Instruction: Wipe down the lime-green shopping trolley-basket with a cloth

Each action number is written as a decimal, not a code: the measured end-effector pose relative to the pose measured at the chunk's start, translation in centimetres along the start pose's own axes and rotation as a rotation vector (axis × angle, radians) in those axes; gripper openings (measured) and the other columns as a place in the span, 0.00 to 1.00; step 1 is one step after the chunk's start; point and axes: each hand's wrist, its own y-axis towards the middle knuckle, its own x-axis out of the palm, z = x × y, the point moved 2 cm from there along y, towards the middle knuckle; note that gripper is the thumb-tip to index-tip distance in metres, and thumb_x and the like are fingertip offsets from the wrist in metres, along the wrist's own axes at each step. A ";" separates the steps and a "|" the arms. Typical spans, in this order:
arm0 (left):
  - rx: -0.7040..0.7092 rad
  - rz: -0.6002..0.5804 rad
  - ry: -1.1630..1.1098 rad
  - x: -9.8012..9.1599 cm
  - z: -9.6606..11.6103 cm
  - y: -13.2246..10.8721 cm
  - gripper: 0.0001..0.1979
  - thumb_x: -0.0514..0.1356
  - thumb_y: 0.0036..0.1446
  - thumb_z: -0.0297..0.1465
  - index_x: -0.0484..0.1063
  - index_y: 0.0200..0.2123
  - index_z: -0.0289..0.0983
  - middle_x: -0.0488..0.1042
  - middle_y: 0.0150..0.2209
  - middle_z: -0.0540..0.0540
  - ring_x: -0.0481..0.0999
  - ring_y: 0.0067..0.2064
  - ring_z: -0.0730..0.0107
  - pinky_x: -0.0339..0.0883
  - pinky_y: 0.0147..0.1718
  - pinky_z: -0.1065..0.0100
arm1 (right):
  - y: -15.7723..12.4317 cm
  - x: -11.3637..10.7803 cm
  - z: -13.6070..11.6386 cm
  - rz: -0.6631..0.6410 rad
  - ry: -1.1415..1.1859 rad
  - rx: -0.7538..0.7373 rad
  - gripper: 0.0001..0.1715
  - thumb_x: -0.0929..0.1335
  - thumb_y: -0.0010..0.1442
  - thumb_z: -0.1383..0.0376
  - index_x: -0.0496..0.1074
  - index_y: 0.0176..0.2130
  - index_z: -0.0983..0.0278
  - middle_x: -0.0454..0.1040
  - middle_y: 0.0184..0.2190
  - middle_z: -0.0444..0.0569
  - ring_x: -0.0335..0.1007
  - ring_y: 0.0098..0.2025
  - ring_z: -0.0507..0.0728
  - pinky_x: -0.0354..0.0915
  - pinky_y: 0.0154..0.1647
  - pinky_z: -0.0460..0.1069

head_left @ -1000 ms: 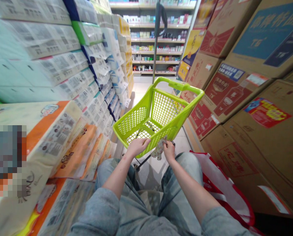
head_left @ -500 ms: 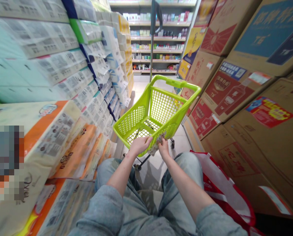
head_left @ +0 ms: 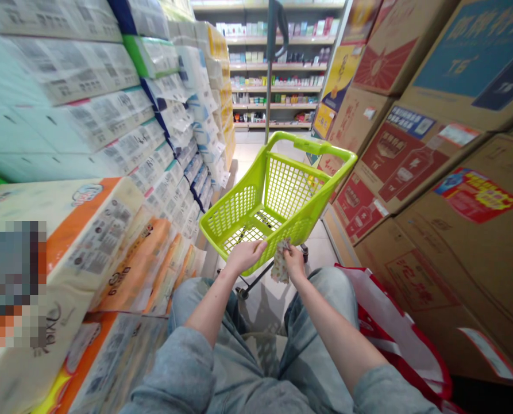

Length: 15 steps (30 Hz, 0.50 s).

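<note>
In front of my knees stands a lime-green plastic shopping cart (head_left: 293, 187), its basket of open lattice tilted towards me. My left hand (head_left: 248, 255) is closed on the near rim of the basket, thumb on top. A crumpled patterned cloth (head_left: 280, 265) hangs from my right hand (head_left: 294, 263), pinched between the fingers close to the cart's near right side. Whether the cloth touches the plastic, I cannot tell. Below the basket, the dark frame and casters (head_left: 242, 293) show in part.
Stacked tissue packs (head_left: 127, 132) line the left, with orange packs (head_left: 138, 264) nearer me. Cardboard cartons (head_left: 446, 247) rise on the right, a red and white bag (head_left: 394, 322) before them. Shelves of goods (head_left: 276, 86) stand behind a grey pole (head_left: 268, 86).
My right hand has moved slightly right and down, off the basket's side, and the cloth now hangs down from it. My left hand stays on the rim.
</note>
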 end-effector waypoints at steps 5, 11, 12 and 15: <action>-0.002 -0.010 -0.001 0.0 0.0 -0.1 0.29 0.36 0.63 0.48 0.74 0.39 0.43 0.78 0.38 0.47 0.76 0.41 0.64 0.63 0.36 0.70 | 1.0 0.5 -1.0 -0.038 -0.014 0.022 0.18 0.60 0.49 0.65 0.76 0.33 0.66 0.78 0.31 0.54 0.72 0.35 0.59 0.65 0.38 0.49; -0.031 -0.019 -0.015 -0.2 0.1 -0.1 0.29 0.37 0.63 0.48 0.74 0.40 0.43 0.78 0.38 0.46 0.75 0.41 0.64 0.63 0.37 0.70 | -0.1 -0.8 -0.8 -0.103 0.051 -0.002 0.15 0.62 0.51 0.63 0.75 0.32 0.65 0.77 0.28 0.49 0.71 0.31 0.56 0.65 0.35 0.48; -0.029 -0.017 -0.019 -0.3 0.2 -0.1 0.29 0.37 0.63 0.48 0.74 0.40 0.43 0.78 0.38 0.46 0.75 0.41 0.64 0.63 0.37 0.70 | -0.4 -1.0 -1.0 -0.110 0.078 -0.029 0.14 0.61 0.51 0.62 0.75 0.31 0.64 0.76 0.28 0.48 0.70 0.31 0.56 0.65 0.35 0.48; -0.029 -0.014 -0.026 -0.2 0.2 -0.2 0.29 0.37 0.63 0.48 0.75 0.40 0.43 0.78 0.38 0.46 0.75 0.41 0.63 0.63 0.37 0.70 | -1.1 -1.7 -2.4 -0.053 0.128 -0.150 0.14 0.61 0.53 0.62 0.74 0.31 0.64 0.74 0.30 0.48 0.69 0.34 0.56 0.64 0.37 0.48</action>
